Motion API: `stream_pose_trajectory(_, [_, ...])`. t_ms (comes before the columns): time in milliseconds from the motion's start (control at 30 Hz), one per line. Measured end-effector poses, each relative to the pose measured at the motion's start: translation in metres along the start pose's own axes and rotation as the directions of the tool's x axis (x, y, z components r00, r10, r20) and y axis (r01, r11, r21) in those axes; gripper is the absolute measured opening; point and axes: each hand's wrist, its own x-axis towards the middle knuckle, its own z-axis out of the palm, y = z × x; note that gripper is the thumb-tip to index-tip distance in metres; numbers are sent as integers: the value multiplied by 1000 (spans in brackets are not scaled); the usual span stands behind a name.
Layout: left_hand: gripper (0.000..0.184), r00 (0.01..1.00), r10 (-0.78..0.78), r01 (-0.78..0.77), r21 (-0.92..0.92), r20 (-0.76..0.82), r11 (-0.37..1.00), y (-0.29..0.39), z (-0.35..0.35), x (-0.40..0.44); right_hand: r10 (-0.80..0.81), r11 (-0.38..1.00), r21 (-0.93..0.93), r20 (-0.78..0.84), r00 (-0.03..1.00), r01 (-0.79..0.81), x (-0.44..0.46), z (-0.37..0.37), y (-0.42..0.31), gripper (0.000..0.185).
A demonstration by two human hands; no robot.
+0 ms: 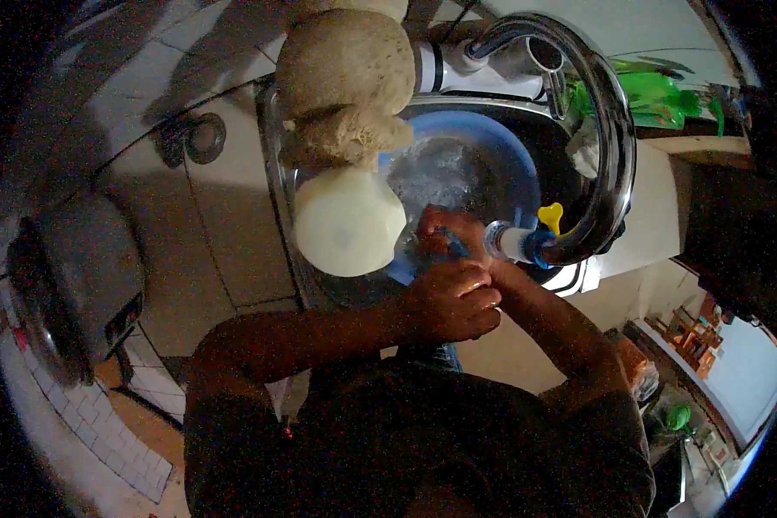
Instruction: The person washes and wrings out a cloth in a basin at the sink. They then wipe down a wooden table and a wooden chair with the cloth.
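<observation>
My left hand (454,300) is closed in a fist, close against my right wrist; what is inside it, if anything, is hidden. My right hand (454,231) reaches over the blue basin (520,155), its fingers curled. A small patch of blue shows between the two hands, and I cannot make out what it is. Bubbly water (440,168) stands in the basin, which sits in the sink (287,203). Beside my right hand hangs the tap's nozzle (516,242), at the end of a thick curved spout (615,129). A small yellow lever (550,217) is on it.
Left of the basin is a white round object (350,223), with tan pitted lumps (345,65) behind it. A green plastic bag (652,97) lies at the back right. A dark pot (82,285) stands on the left. The tiled counter (224,233) borders the sink.
</observation>
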Motion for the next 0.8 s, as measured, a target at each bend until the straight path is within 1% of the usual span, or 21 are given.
stream_pose_trajectory(33, [12, 986, 156, -150, 99, -53, 984, 2, -6, 7, -153, 853, -475, 167, 974, 215, 6, -9, 1, 27])
stream_pose_trajectory(67, [12, 987, 154, -149, 98, -53, 984, 2, -7, 7, -195, 457, -780, 380, 904, 427, 9, -17, 6, 29])
stream_pose_trajectory(100, [12, 983, 180, -177, 135, -16, 975, 3, -7, 6, -196, 458, -780, 379, 905, 426, 8, -28, 30, 29])
stream_pose_trajectory(133, [12, 979, 205, -205, 169, 22, 964, 5, -7, 5, -262, 280, -959, -122, 957, -46, 3, -40, 68, 28])
stream_pose_trajectory(167, [12, 979, 204, -205, 166, 22, 965, 3, 1, 0, -404, 144, -825, -554, 728, -547, -1, -46, 88, 27])
stream_pose_trajectory(200, [12, 980, 182, -192, 125, 85, 973, -1, 14, -8, -403, 145, -822, -557, 726, -550, 1, -27, 71, 27])
stream_pose_trajectory(233, [12, 976, 161, -175, 88, 148, 981, -4, 21, -13, -287, 401, -872, -411, 865, -281, 7, 16, 34, 26])
stream_pose_trajectory(267, [12, 976, 162, -176, 87, 148, 981, -4, 17, -10, -226, 642, -767, -204, 953, -12, 9, 42, 11, 25])
stream_pose_trajectory(300, [12, 964, 210, -231, 119, 164, 966, -4, 9, -5, -226, 642, -767, -205, 952, -13, 8, 47, 6, 25])
stream_pose_trajectory(333, [12, 949, 258, -286, 153, 181, 946, -2, 2, -3, -88, 725, -675, -286, 954, -136, 7, 52, 2, 24])
stream_pose_trajectory(367, [12, 949, 259, -287, 152, 182, 946, -3, 5, -4, 59, 784, -564, -350, 935, -261, 6, 55, -1, 23])
stream_pose_trajectory(400, [13, 935, 292, -327, 167, 202, 930, -4, 11, -7, 57, 785, -562, -352, 934, -260, 5, 58, -2, 23])
stream_pose_trajectory(467, [14, 919, 326, -368, 182, 224, 912, -6, 23, -11, 81, 689, -658, -346, 935, -303, 6, 65, -4, 21])
stream_pose_trajectory(533, [13, 800, 343, -459, 134, 492, 878, -6, 32, -15, 104, 582, -739, -345, 933, -339, 9, 73, -4, 20])
stream_pose_trajectory(567, [13, 798, 345, -462, 133, 493, 877, -8, 39, -20, 115, 523, -776, -345, 932, -352, 10, 75, -4, 19])
stream_pose_trajectory(600, [14, 772, 364, -574, 326, 521, 751, -11, 48, -27, 113, 525, -776, -346, 932, -351, 12, 70, 2, 19])
stream_pose_trajectory(667, [17, 721, 373, -693, 627, 585, 356, -17, 69, -43, 47, 373, -903, -211, 976, -213, 18, 55, 17, 21])
stream_pose_trajectory(700, [18, 698, 362, -691, 713, 618, 114, -19, 79, -52, 44, 375, -902, -212, 976, -213, 20, 55, 20, 21])
stream_pose_trajectory(733, [20, 678, 337, -651, 747, 653, -138, -22, 87, -63, 20, 211, -963, -169, 985, -169, 24, 56, 23, 20])
stream_pose_trajectory(767, [20, 674, 332, -656, 741, 660, -140, -25, 99, -75, 4, 40, -992, -122, 993, -122, 29, 56, 27, 19])
stream_pose_trajectory(800, [21, 764, 235, -623, 782, 601, 22, -26, 115, -88, 0, 42, -992, -120, 993, -120, 32, 54, 33, 19])
